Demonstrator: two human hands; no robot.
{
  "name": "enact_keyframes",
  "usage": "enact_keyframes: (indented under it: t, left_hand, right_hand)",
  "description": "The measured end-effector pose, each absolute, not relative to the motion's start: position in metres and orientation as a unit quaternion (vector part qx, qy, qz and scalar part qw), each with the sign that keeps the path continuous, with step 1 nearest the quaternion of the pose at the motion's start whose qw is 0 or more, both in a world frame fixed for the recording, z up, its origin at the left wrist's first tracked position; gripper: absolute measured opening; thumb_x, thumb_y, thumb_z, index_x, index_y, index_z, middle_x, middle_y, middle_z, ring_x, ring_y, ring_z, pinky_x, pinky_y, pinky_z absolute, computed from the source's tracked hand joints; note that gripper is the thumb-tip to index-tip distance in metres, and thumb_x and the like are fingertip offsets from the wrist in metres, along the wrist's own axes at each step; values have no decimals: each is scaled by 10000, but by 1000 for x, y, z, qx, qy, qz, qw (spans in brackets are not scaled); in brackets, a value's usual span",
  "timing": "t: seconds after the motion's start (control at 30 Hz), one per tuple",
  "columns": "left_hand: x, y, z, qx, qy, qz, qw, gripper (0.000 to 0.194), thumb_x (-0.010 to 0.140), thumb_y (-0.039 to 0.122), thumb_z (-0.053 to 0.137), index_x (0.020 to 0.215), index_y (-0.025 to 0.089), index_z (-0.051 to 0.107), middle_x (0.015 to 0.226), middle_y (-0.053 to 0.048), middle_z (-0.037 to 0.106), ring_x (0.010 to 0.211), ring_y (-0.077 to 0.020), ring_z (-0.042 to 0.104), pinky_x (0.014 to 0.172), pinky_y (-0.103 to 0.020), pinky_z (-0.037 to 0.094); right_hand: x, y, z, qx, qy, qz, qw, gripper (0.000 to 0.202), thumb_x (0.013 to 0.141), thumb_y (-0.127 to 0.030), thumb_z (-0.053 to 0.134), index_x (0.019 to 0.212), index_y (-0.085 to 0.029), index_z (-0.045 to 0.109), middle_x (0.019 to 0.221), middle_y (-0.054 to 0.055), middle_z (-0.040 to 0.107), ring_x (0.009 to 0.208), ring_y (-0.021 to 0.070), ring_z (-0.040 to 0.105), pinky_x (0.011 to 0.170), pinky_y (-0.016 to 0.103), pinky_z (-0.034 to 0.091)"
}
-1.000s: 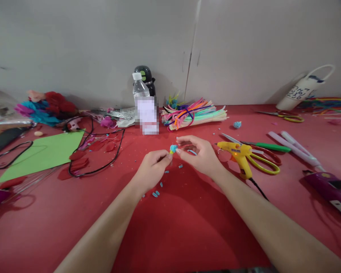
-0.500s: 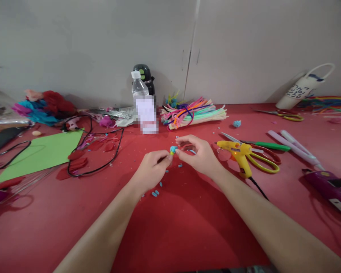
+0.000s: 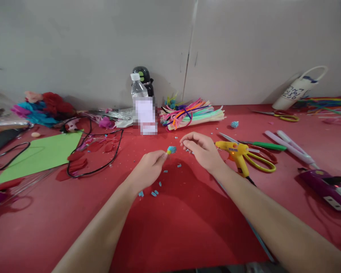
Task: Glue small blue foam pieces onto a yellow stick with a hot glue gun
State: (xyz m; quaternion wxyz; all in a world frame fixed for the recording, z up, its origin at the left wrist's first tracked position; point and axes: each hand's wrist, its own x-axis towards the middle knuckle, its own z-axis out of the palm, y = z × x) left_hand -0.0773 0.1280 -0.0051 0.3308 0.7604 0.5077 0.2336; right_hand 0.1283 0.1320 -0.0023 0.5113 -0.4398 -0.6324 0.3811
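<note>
Between the thumb and fingers of my left hand (image 3: pixel 150 167), a small blue fuzzy flower-like piece (image 3: pixel 172 149) with a yellow base is pinched, its blue end pointing right. My right hand (image 3: pixel 203 151) is just to the right, apart from that piece. Its fingers are curled with thumb and fingertips close together; whatever they may hold is too small to see. Several small blue clippings (image 3: pixel 155 193) lie on the red tabletop (image 3: pixel 184 227) below and between my hands. A yellow glue gun (image 3: pixel 235 151) lies right of my right hand, its orange light on.
Yellow-handled scissors (image 3: pixel 261 163) lie behind the glue gun. A purple power strip (image 3: pixel 324 189) is at right. A pipe-cleaner bundle (image 3: pixel 191 115) and a plastic bottle (image 3: pixel 138 89) are at the back. Green paper (image 3: pixel 42 151) lies left, near a black cord (image 3: pixel 102 170).
My right hand has drawn away from the blue piece, up and to the right. My left hand keeps hold of it, shifted slightly left. A thin bluish strip now shows beside my right forearm.
</note>
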Motion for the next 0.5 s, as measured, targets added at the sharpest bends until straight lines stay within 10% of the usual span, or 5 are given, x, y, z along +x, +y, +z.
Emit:
enact_keyframes:
  t: [0.23, 0.5]
  left_hand:
    - [-83, 131, -7, 763, 533, 235, 281, 275, 973, 413, 382, 819, 218, 499, 667, 25, 505, 578, -141, 443, 559, -253, 280]
    - [-80, 126, 0, 776, 531, 243, 238, 237, 972, 363, 396, 847, 218, 536, 667, 31, 519, 595, -133, 437, 569, -249, 280]
  right_hand:
    - [161, 86, 14, -422, -771, 408, 248, 360, 1007, -396, 396, 696, -218, 432, 632, -38, 434, 578, 121, 407, 537, 267, 341]
    - [277, 48, 11, -596, -735, 323, 9, 539, 784, -667, 645, 561, -208, 470, 530, -47, 388, 469, 102, 332, 454, 285, 218]
